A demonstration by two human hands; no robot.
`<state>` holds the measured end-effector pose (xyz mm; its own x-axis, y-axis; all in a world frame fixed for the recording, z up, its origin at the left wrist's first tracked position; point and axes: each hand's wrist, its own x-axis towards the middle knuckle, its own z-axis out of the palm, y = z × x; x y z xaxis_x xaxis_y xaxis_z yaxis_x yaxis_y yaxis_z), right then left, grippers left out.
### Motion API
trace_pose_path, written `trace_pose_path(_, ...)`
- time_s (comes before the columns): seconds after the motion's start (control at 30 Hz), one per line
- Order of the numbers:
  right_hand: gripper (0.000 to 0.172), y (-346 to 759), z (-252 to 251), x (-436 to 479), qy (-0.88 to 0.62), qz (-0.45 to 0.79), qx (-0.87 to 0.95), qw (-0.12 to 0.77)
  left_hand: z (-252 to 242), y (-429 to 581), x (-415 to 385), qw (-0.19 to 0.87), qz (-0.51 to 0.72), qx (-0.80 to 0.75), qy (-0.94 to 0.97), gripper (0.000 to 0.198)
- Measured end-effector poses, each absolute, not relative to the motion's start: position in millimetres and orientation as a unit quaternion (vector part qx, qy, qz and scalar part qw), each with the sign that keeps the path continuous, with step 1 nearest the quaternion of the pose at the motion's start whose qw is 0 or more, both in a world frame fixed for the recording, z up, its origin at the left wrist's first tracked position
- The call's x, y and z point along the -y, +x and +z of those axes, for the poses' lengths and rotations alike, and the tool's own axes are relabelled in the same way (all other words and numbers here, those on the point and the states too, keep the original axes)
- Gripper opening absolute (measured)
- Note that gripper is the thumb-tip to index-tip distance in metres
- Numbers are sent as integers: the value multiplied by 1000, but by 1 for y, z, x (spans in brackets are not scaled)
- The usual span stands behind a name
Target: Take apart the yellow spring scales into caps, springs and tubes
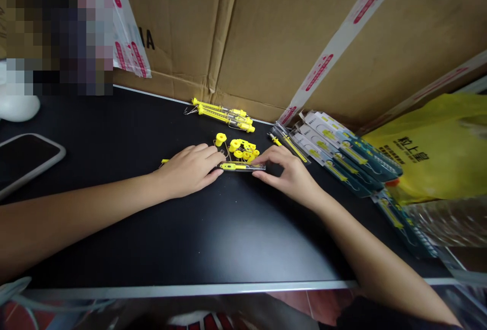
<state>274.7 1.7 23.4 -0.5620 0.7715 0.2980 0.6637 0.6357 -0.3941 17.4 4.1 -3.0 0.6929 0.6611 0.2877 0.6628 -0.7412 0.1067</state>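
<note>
- Here are the two hands, a short way apart over the dark table (228, 249), both on one clear tube (249, 167) with a yellow piece inside.
- Left hand (192, 170): palm down, thumb and fingers clamped at the tube's left end; a yellow tip (164, 161) pokes out past the far side of this hand.
- Right hand (287, 170): thumb and forefinger pinching the tube's other end!
- The tube lies sideways, right in front of a loose cluster of small yellow parts (247, 151), one flared yellow piece (220, 139) upright just beside them.
- Farther back, a bundle of yellow hooked tubes (224, 114) lies near the cardboard (297, 30).
- Off to the right, more clear tubes with yellow rods (289, 143), then overlapping printed packs (342, 150) beside a yellow bag (437, 157).
- Far left, a dark-screened phone (28, 160) rests on the table.
</note>
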Motion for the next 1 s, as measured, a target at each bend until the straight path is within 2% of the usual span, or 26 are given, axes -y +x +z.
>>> trace_pose_path(0.5, 22, 277, 24, -4, -425, 217, 841, 256, -4, 17, -3, 26, -162, 370, -915, 29)
trace_pose_path(0.83, 30, 279, 24, -5, -456, 331, 773, 292, -4, 13, -4, -2, -206, 391, -897, 44)
trace_pose_path(1.0, 28, 279, 25, -8, -458, 378, 731, 337, -4, 14, -5, -1, -225, 403, -887, 33)
